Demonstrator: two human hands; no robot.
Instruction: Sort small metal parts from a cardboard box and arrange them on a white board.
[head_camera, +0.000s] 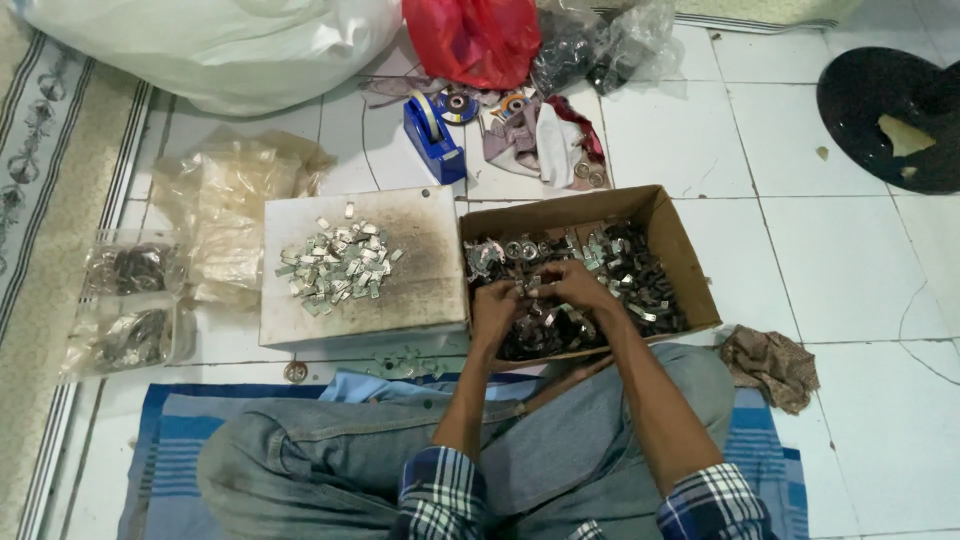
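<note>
From the head camera, the person sat cross-legged on a blue striped mat (170, 440) at the bottom of the frame, with white floor tiles (850, 270) open to the right and upper right. The left edge was taken up by a patterned rug (40, 200), and a white sack (220, 50) and a red bag (475, 40) closed off the top.

Both hands met just right of centre, inside a brown cardboard box (690, 270). The box's long axis ran left to right across the frame, tilted slightly up at the right, its near wall against the person's knees. It held a heap of small metal parts (620, 270), silvery and dark, lying every which way.

The left hand (493, 308) and the right hand (572, 285) were curled, fingertips pressed together over a small piece between them; the piece itself was too small to make out.

Just left of the box, touching its wall, lay a flat white slab (420, 290) with scorched dark edges, carrying a loose pile of silvery clips (337, 265). Farther left were clear plastic bags (130, 300) of similar parts. A blue tape dispenser (433, 140) stood above the slab, a crumpled brown rag (772, 365) lay right of the box, and a dark round object (885, 120) sat at the upper right.
</note>
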